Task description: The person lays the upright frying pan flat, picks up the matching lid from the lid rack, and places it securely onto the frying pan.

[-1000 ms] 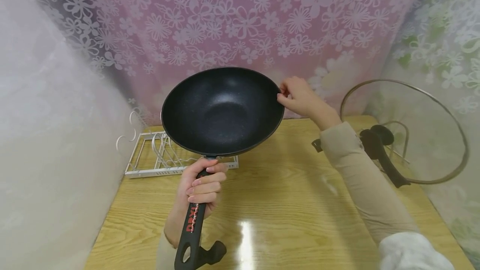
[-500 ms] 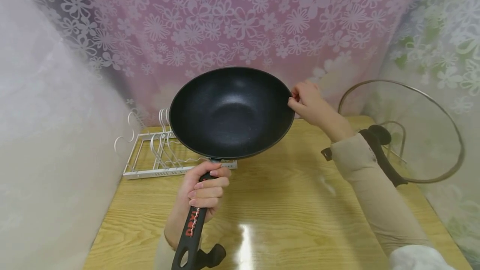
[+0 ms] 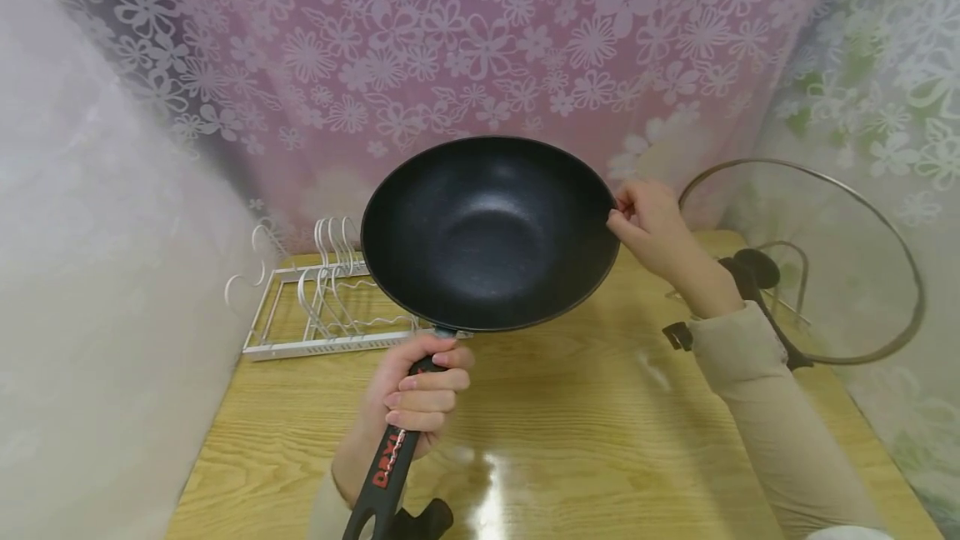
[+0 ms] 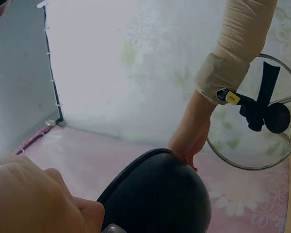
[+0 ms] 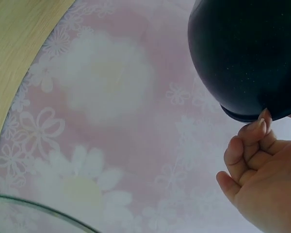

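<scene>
A black wok [image 3: 491, 232] is held up above the table, its dark inside facing the head camera. My left hand [image 3: 420, 394] grips the long black handle [image 3: 390, 465] just below the pan, fingers wrapped around it. At the wok's right rim, my right hand [image 3: 652, 227] pinches the edge between thumb and fingers. From the right wrist view, fingertips [image 5: 262, 121] touch the rim and the wok's speckled outer side [image 5: 242, 58] shows. The left wrist view catches the left hand [image 4: 39, 199] near the handle joint.
A white wire rack [image 3: 322, 307] stands at the table's back left, partly behind the wok. On the right, a glass lid [image 3: 847, 265] with a metal rim and black knob leans upright in a stand. Flowered curtains [image 3: 480, 40] enclose the wooden table [image 3: 570, 423].
The wok has shifted to the right and slightly nearer, both hands moving with it and keeping their holds. More of the white rack now shows on the left.
</scene>
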A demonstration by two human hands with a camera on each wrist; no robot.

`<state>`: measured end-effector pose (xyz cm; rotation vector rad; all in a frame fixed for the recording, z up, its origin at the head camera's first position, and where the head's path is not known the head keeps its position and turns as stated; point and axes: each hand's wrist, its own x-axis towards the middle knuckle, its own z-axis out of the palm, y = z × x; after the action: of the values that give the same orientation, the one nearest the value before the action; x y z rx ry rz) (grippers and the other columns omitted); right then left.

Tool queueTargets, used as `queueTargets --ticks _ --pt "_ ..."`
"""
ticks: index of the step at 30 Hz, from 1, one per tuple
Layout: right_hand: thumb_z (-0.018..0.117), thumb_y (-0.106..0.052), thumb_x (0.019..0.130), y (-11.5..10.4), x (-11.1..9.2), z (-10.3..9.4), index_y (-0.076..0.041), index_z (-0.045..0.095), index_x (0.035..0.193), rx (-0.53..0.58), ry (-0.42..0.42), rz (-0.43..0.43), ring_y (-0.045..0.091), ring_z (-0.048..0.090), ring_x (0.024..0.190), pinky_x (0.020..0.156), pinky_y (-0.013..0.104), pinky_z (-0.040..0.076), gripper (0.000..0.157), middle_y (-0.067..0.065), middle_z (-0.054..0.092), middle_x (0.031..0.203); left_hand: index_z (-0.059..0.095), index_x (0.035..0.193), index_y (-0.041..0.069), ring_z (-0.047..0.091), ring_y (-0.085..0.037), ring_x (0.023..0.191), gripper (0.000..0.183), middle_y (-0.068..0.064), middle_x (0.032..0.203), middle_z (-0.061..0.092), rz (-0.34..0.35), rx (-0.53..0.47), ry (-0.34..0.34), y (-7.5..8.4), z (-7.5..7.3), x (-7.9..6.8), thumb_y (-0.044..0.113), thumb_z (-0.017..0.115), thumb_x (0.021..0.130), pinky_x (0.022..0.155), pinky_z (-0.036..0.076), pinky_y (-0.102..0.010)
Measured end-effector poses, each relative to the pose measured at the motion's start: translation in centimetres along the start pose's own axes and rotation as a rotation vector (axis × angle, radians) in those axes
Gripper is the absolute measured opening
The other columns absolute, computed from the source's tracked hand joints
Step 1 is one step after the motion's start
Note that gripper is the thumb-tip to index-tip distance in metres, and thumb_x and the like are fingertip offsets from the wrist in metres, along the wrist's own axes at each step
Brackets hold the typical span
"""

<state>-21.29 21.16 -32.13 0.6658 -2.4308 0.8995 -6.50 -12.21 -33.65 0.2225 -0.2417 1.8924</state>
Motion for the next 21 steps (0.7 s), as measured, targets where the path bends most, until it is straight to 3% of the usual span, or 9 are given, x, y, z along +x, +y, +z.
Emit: queueTargets --ticks 10,21 --pt "0.056 -0.006 0.08 0.2 -3.2 -1.3 -0.002 0.051 0.074 0.013 0.053 0.072 0.028 0.04 0.076 0.073 0.039 0.027 0.008 0.013 0.049 0.075 0.037 0.084 0.015 0.03 -0.002 0.039 0.021 0.008 0.058 0.026 -0.057 0.018 0.06 -0.2 -0.5 0.4 0.018 0.039 0.104 0.037 0.033 -0.014" --pt "0.054 -0.003 0.084 0.6 -7.1 -1.5 0.001 0.052 0.078 0.026 0.052 0.138 0.027 0.04 0.078 0.07 0.037 0.028 0.008 0.015 0.049 0.078 0.044 0.084 0.013 0.029 -0.001 0.039 0.018 0.009 0.057 0.024 -0.09 0.038 0.118 -0.7 -2.0 0.5 0.017 0.042 0.102 0.037 0.034 -0.012"
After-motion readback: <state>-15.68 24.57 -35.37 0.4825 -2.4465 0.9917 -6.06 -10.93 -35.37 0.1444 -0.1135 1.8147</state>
